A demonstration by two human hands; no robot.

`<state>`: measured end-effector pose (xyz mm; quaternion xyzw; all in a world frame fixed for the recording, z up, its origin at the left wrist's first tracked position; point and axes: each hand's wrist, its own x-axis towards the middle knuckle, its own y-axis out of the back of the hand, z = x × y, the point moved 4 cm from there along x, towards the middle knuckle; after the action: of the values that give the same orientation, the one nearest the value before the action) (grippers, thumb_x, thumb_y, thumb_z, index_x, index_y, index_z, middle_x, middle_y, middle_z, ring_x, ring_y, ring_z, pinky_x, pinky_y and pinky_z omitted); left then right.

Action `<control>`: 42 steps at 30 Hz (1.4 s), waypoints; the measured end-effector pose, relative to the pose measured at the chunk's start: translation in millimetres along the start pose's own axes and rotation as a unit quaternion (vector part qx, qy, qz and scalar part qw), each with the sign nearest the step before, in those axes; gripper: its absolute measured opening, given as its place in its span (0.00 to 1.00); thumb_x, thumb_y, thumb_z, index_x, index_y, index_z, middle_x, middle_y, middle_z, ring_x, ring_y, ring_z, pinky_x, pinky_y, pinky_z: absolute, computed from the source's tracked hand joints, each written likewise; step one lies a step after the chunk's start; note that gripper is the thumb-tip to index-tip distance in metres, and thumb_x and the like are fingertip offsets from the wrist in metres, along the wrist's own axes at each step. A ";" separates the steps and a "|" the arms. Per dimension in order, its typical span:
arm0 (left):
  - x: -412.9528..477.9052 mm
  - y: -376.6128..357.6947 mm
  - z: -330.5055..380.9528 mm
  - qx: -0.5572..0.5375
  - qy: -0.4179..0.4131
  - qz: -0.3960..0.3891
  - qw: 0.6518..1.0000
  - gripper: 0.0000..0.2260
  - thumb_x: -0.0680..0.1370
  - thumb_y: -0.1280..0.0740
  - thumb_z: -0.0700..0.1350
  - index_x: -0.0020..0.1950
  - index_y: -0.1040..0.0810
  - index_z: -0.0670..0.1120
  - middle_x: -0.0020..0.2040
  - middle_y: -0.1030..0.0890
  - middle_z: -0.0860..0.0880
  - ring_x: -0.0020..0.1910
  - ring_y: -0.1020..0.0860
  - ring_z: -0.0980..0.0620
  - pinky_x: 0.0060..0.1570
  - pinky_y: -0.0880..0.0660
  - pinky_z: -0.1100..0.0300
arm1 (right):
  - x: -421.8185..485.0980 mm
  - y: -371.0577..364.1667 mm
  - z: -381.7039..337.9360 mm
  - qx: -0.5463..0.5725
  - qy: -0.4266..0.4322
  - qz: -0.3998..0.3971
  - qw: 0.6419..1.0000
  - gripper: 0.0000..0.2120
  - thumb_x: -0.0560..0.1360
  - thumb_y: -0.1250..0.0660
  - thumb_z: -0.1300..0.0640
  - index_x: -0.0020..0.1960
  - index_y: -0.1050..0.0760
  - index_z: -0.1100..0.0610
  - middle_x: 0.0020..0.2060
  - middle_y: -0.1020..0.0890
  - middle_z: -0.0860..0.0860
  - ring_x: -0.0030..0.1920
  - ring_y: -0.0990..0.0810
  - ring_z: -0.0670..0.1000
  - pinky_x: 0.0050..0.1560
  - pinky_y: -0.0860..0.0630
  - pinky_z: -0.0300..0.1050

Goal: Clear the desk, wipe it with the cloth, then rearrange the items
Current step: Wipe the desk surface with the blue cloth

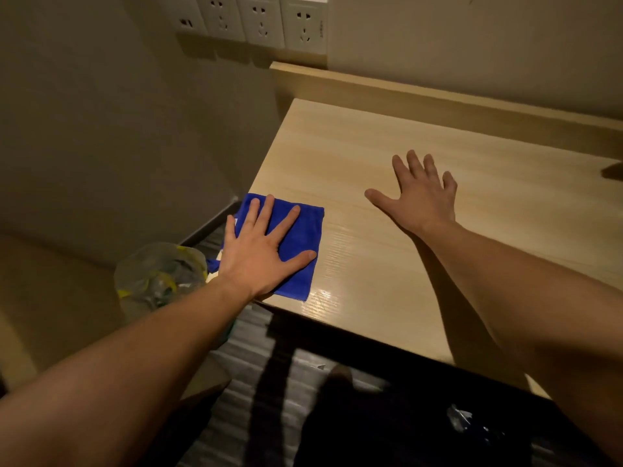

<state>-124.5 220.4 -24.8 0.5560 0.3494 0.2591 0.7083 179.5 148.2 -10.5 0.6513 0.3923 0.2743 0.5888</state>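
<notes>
The left hand [266,244] covers the middle of the cloth [310,230], and the cloth's corner past the desk [371,281] edge is mostly hidden under that wrist. Left of the wrist a bag [158,274] is blurred; its contents cannot be told. Far right of the right hand [421,197] a dark thing [614,171] is cut by the picture's edge. Whether that palm touches the desk is unclear. Below the right forearm a shiny scrap [468,421] is too dim to name. The sockets [263,25] are cut off at the top.

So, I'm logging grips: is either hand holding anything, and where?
Nothing is gripped. The left hand presses flat on the middle of the cloth; the right hand is open over the desk.
</notes>
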 end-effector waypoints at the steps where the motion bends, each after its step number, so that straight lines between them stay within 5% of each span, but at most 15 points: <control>1: -7.9 -2.1 -2.6 -0.001 0.003 0.001 1.000 0.42 0.73 0.58 0.83 0.84 0.61 0.68 0.87 0.61 0.51 0.85 0.62 0.47 0.81 0.59 0.34 | -0.9 -1.7 -2.1 0.001 0.001 -0.001 1.000 0.48 0.71 0.54 0.18 0.84 0.49 0.43 0.85 0.50 0.48 0.84 0.55 0.54 0.79 0.52 0.66; 9: -58.3 -20.3 3.9 -0.068 0.019 0.052 0.996 0.32 0.83 0.54 0.67 0.86 0.48 0.57 0.87 0.51 0.49 0.86 0.54 0.48 0.83 0.56 0.48 | -10.2 -11.6 -5.3 0.004 0.010 0.000 1.000 0.48 0.71 0.54 0.18 0.84 0.49 0.44 0.85 0.49 0.48 0.84 0.54 0.54 0.80 0.52 0.65; 13: -79.8 -20.2 15.4 -0.143 0.049 0.100 0.983 0.28 0.85 0.51 0.60 0.82 0.31 0.52 0.83 0.35 0.48 0.82 0.36 0.47 0.79 0.39 0.50 | -12.8 -14.5 -9.1 0.002 0.016 -0.001 1.000 0.48 0.72 0.55 0.18 0.84 0.49 0.43 0.85 0.49 0.48 0.84 0.54 0.54 0.80 0.52 0.65; 16: -87.1 -9.8 19.5 -0.239 0.102 0.129 0.957 0.25 0.83 0.48 0.61 0.67 0.18 0.53 0.62 0.15 0.52 0.62 0.19 0.49 0.58 0.23 0.50 | -15.8 -16.5 -10.7 0.007 0.014 -0.003 1.000 0.47 0.72 0.55 0.19 0.84 0.49 0.43 0.85 0.50 0.47 0.84 0.55 0.54 0.80 0.53 0.64; 18: -80.3 4.9 27.1 -0.383 0.143 0.128 0.904 0.19 0.83 0.43 0.60 0.45 0.19 0.51 0.36 0.19 0.56 0.37 0.22 0.53 0.40 0.29 0.53 | -17.8 -17.7 -10.8 0.009 0.016 -0.005 1.000 0.47 0.72 0.56 0.19 0.84 0.50 0.43 0.85 0.51 0.47 0.84 0.56 0.53 0.81 0.54 0.63; 20: -54.1 28.4 37.5 -0.459 0.133 0.129 0.869 0.20 0.86 0.39 0.54 0.38 0.25 0.46 0.29 0.27 0.52 0.30 0.29 0.54 0.36 0.34 0.54 | -17.9 -17.1 -9.8 0.009 0.015 -0.002 1.000 0.47 0.73 0.56 0.19 0.84 0.51 0.43 0.85 0.51 0.47 0.84 0.56 0.53 0.81 0.54 0.63; 25: 68.2 92.0 79.0 -0.371 0.015 0.153 0.916 0.15 0.88 0.41 0.51 0.41 0.27 0.53 0.33 0.25 0.53 0.33 0.27 0.52 0.35 0.35 0.54 | -15.7 -12.9 -10.4 0.020 0.009 0.003 1.000 0.47 0.73 0.56 0.20 0.84 0.51 0.44 0.85 0.52 0.47 0.84 0.58 0.52 0.81 0.55 0.62; 30: 182.5 91.0 113.9 -0.209 -0.028 0.125 0.969 0.15 0.87 0.44 0.55 0.48 0.23 0.50 0.40 0.20 0.50 0.41 0.22 0.48 0.35 0.32 0.54 | -11.8 -8.4 -7.0 0.033 -0.038 0.017 0.999 0.54 0.73 0.49 0.21 0.85 0.54 0.56 0.85 0.52 0.54 0.84 0.58 0.51 0.82 0.57 0.57; 32: 207.5 76.5 124.3 -0.170 -0.046 0.081 0.981 0.18 0.87 0.46 0.57 0.54 0.20 0.50 0.51 0.17 0.47 0.53 0.19 0.45 0.48 0.23 0.49 | -10.7 -8.0 -4.8 0.043 -0.042 0.025 0.998 0.54 0.73 0.46 0.22 0.84 0.53 0.58 0.85 0.51 0.55 0.84 0.57 0.52 0.83 0.56 0.57; 33: 216.0 66.4 129.0 -0.135 -0.062 0.042 0.988 0.21 0.87 0.48 0.59 0.65 0.21 0.50 0.65 0.20 0.45 0.65 0.23 0.44 0.64 0.25 0.44 | -10.0 -8.0 -3.6 0.047 -0.043 0.027 0.998 0.54 0.73 0.46 0.23 0.84 0.53 0.58 0.85 0.51 0.55 0.84 0.56 0.52 0.83 0.56 0.57; 35: 223.6 50.0 134.4 -0.058 -0.088 -0.027 0.994 0.30 0.86 0.53 0.66 0.85 0.41 0.54 0.86 0.43 0.45 0.85 0.47 0.45 0.82 0.52 0.39 | -8.3 -8.4 -1.3 0.058 -0.049 0.031 0.997 0.53 0.74 0.45 0.24 0.84 0.53 0.57 0.85 0.51 0.55 0.84 0.56 0.51 0.83 0.55 0.56; 37: 221.1 48.9 129.8 -0.033 -0.111 -0.026 0.993 0.34 0.83 0.57 0.71 0.87 0.53 0.58 0.87 0.57 0.48 0.86 0.60 0.47 0.81 0.63 0.37 | -7.9 -9.5 0.6 0.072 -0.049 0.043 0.995 0.50 0.74 0.46 0.25 0.84 0.51 0.56 0.85 0.50 0.54 0.84 0.55 0.50 0.82 0.53 0.56; 42: 174.8 60.6 54.6 -0.068 -0.075 0.067 0.993 0.30 0.85 0.57 0.66 0.86 0.53 0.58 0.87 0.57 0.53 0.85 0.61 0.50 0.82 0.61 0.42 | -7.5 2.7 -9.0 0.109 0.008 0.123 0.986 0.32 0.80 0.45 0.37 0.79 0.34 0.52 0.82 0.38 0.51 0.83 0.45 0.50 0.80 0.45 0.54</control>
<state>28.2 334.3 5.3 0.5465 0.2384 0.2871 0.7497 168.6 146.9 -5.7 0.7524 0.3418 0.3057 0.4729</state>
